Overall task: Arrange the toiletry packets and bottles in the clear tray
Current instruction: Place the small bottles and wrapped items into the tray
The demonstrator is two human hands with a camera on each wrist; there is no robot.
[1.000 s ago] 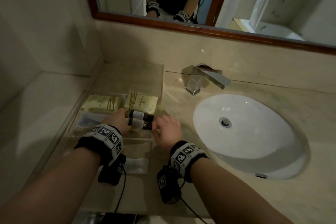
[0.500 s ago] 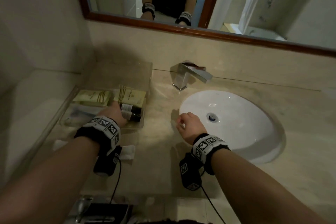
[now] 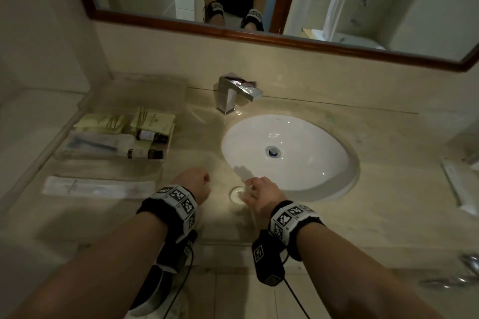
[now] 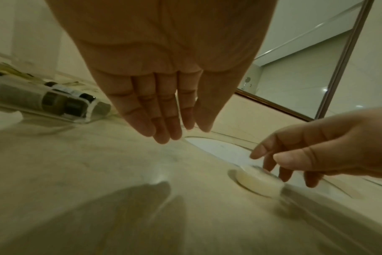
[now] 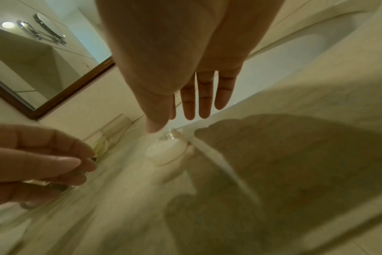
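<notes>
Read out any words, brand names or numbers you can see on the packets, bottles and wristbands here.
No text reads clearly.
Green packets: a line of print, too blurred to read.
Bottles: pale labels, print too small.
Long white packet: faint mark, unreadable.
Wristbands: black-and-white square code markers, no words.

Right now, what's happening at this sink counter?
A person is tidying toiletries. The clear tray left of the sink holds two small bottles and some packets. Their right hand reaches down to a small round wrapped soap on the counter, fingers open, not gripping it. Their left hand hovers empty. A long white packet lies outside the tray.
</notes>
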